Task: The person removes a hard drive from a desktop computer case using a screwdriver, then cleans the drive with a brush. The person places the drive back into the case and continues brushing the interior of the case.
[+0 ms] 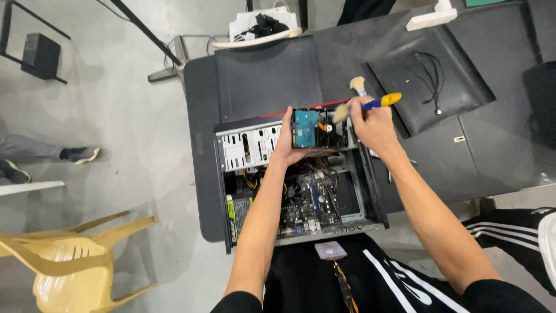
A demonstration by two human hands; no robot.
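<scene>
An open desktop computer case [231, 174] lies on a dark table, its motherboard [307, 203] and cables exposed. My left hand [285, 145] holds a hard drive [308, 128] with a teal circuit board above the case's drive bays. My right hand [373, 124] grips a blue and yellow handled brush [370, 104], its pale bristles touching the drive's right edge. A second brush [358, 84] lies on the table just behind.
A black side panel [266, 75] lies behind the case, another black panel with a thin cable [431, 75] to the right. A yellow plastic chair [75, 261] stands at lower left. Another person's shoes [78, 153] show at the left. A white power strip [431, 20] lies at the table's back.
</scene>
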